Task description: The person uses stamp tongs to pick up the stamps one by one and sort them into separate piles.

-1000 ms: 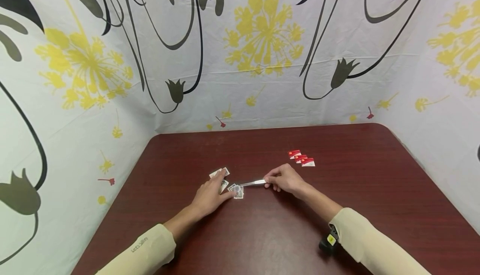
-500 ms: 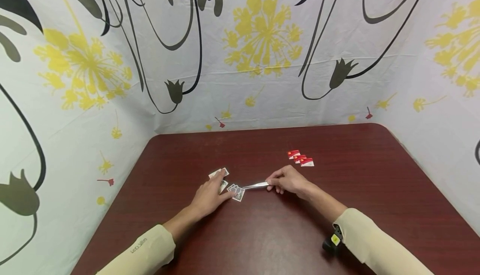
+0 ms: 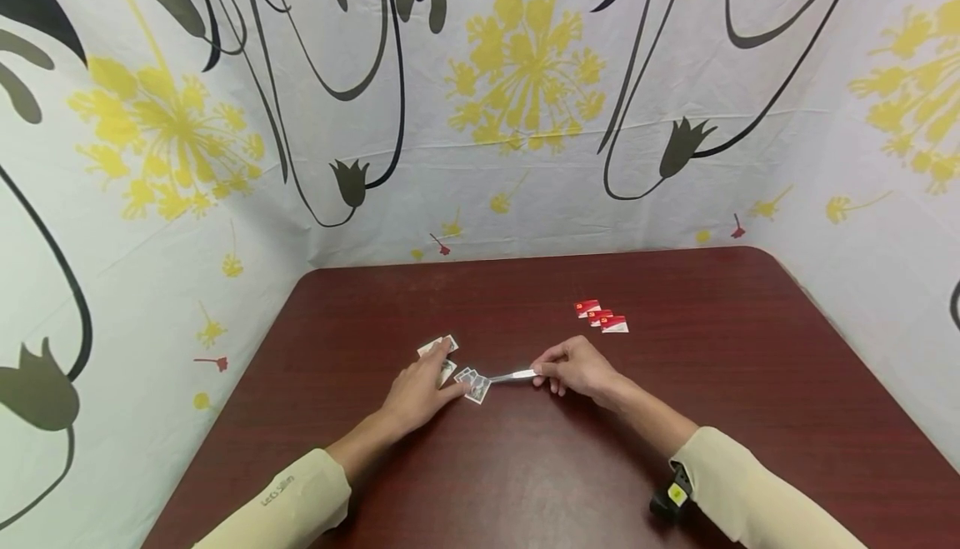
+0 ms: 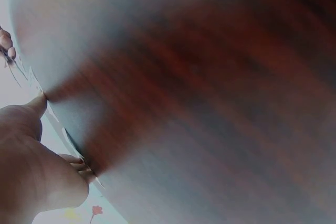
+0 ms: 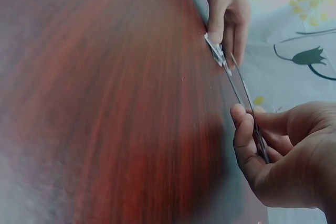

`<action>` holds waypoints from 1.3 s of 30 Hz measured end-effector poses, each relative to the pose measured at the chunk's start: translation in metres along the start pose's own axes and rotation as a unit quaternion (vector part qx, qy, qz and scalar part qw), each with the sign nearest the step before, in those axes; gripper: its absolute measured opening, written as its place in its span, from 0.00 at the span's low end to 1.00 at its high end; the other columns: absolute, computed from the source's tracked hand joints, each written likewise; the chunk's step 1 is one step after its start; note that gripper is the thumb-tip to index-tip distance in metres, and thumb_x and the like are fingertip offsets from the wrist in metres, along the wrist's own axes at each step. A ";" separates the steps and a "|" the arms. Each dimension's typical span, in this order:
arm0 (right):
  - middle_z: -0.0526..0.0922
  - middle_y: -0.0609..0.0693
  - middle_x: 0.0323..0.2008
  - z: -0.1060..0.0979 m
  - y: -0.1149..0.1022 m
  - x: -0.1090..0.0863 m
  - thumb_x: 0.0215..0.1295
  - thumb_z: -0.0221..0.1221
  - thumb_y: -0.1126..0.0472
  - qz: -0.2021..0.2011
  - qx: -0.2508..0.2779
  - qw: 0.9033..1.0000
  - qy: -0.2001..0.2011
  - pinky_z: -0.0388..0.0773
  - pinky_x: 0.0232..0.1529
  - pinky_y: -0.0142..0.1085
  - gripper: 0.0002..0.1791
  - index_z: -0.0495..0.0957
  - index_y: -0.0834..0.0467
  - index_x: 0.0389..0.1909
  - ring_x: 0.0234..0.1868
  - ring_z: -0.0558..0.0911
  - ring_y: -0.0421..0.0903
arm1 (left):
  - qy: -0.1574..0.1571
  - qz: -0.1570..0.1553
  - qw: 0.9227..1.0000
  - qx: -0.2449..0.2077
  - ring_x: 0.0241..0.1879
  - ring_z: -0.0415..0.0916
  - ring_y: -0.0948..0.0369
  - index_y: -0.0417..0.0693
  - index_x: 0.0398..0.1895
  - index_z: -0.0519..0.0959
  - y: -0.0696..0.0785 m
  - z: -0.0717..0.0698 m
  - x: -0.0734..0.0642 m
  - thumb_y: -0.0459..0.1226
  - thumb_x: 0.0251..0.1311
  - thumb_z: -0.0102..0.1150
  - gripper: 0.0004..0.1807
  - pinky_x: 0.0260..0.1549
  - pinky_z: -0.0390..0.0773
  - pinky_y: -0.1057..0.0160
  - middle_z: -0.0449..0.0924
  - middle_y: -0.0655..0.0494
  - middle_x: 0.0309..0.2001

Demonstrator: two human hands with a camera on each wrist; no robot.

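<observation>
My left hand [image 3: 417, 391] lies spread on the table, fingertips on pale stamp-like pieces of paper [image 3: 427, 347] and thumb at the edge of a second, fanned group of small white-bordered paper pieces [image 3: 478, 388]. In the left wrist view, the thumb and fingertips of this hand [image 4: 42, 166] press down at the papers' edges. Metal tweezers [image 3: 513, 376] are pinched between the thumb and fingers of my right hand [image 3: 581, 366]. Their tips are at the right side of the fanned papers. In the right wrist view, the two arms of the tweezers [image 5: 236, 88] stand apart.
Three overlapping red-and-white cards [image 3: 602, 316] lie farther back, right of centre, on the dark reddish wooden table [image 3: 480, 482]. A patterned white cloth [image 3: 525, 191] hangs behind the table and along its sides. A black device [image 3: 670, 499] is strapped at the right sleeve.
The nearest piece in the fanned group has turned from straight to slanted. My right hand and the tweezers have shifted slightly towards the near side; my left hand keeps its place.
</observation>
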State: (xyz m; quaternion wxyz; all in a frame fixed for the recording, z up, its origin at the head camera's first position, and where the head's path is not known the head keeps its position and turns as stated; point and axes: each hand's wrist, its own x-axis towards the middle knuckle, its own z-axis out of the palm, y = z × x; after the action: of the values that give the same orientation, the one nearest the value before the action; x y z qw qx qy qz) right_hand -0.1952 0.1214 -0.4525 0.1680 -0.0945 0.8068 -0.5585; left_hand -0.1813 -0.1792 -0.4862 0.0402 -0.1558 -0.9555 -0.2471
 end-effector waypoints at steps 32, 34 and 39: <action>0.89 0.64 0.31 0.020 0.004 -0.026 0.72 0.65 0.72 -0.009 0.061 0.998 0.018 0.88 0.31 0.42 0.08 0.86 0.75 0.43 0.24 0.88 0.47 | -0.012 -0.009 1.000 0.003 0.68 0.74 0.39 0.39 0.81 0.64 0.003 -0.002 -0.003 0.52 0.67 0.71 0.46 0.59 0.75 0.33 0.71 0.39 0.74; 0.89 0.62 0.29 0.020 0.005 -0.026 0.72 0.64 0.72 -0.012 0.046 0.999 0.021 0.87 0.30 0.42 0.07 0.87 0.74 0.42 0.22 0.87 0.46 | -0.010 -0.008 1.000 0.003 0.67 0.75 0.38 0.38 0.80 0.64 0.003 -0.002 -0.003 0.52 0.67 0.71 0.46 0.58 0.75 0.33 0.72 0.39 0.74; 0.89 0.60 0.28 0.020 0.007 -0.026 0.72 0.64 0.72 -0.020 0.024 0.999 0.026 0.87 0.29 0.41 0.06 0.87 0.72 0.41 0.21 0.86 0.46 | -0.011 -0.013 1.000 0.003 0.68 0.74 0.38 0.39 0.81 0.64 0.004 -0.002 -0.002 0.52 0.67 0.71 0.46 0.59 0.75 0.34 0.72 0.40 0.74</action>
State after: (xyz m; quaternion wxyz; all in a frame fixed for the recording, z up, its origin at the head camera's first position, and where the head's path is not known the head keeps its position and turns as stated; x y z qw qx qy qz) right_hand -0.1631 0.1153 -0.4609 0.1380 -0.0917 0.7952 -0.5832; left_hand -0.1780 -0.1776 -0.4825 0.0266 -0.1461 -0.9586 -0.2431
